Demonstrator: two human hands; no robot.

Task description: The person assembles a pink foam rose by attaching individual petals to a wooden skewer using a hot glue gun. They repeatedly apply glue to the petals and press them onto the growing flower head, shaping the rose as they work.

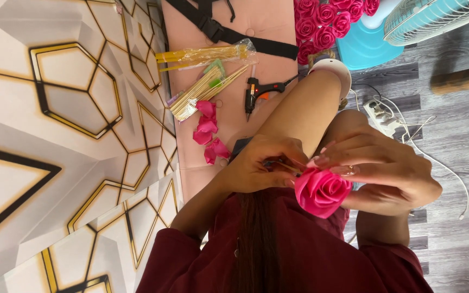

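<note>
We see a glossy pink ribbon rose (321,191), its petals coiled in soft folds, at about four o'clock from the picture's centre. Our left hand (261,165) keeps a narrow grip, pinching the rose's edge; our right hand (389,173) cups it, fingers closed around its far side. At twelve o'clock a padded pink bench (270,59) carries loose pink petals (208,135), a bundle of bamboo skewers (202,92), a crinkled clear packet of sticks (207,54) and a black glue gun (253,93). Grey plank floor (451,114) lies at three o'clock.
</note>
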